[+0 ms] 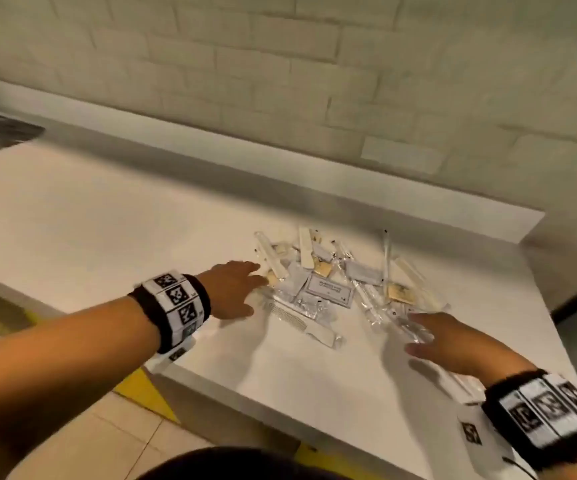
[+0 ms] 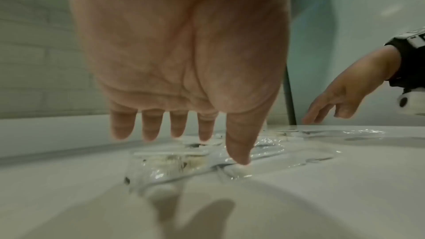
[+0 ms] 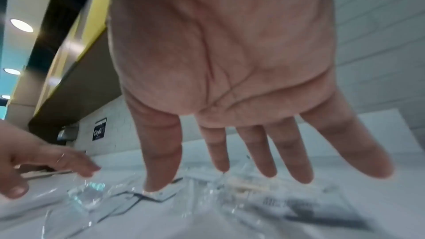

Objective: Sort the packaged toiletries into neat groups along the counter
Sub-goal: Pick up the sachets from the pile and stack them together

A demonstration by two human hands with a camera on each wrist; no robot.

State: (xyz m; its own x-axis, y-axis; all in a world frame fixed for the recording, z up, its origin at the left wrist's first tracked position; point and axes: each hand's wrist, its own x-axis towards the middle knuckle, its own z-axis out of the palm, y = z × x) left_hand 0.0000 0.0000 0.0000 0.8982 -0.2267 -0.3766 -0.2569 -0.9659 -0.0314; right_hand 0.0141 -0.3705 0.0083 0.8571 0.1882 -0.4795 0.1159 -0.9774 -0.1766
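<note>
A loose pile of packaged toiletries [image 1: 335,282] lies on the white counter [image 1: 107,220]: clear sachets, a wrapped white comb [image 1: 301,322], a labelled white packet [image 1: 330,291], tan soap bars and long thin sticks. My left hand [image 1: 235,289] hovers flat at the pile's left edge, fingers straight and spread; in the left wrist view its thumb [image 2: 239,152] touches a clear wrapper [image 2: 172,166]. My right hand [image 1: 443,337] reaches over the pile's right side, fingers spread, holding nothing. In the right wrist view its thumb [image 3: 158,166] is just above the clear packets [image 3: 92,194].
A tiled wall [image 1: 280,81] with a low white upstand runs behind the counter. The counter's right end [image 1: 536,271] stops just past the pile. Its front edge [image 1: 245,386] runs near my arms, with beige floor and yellow marking [image 1: 145,393] below.
</note>
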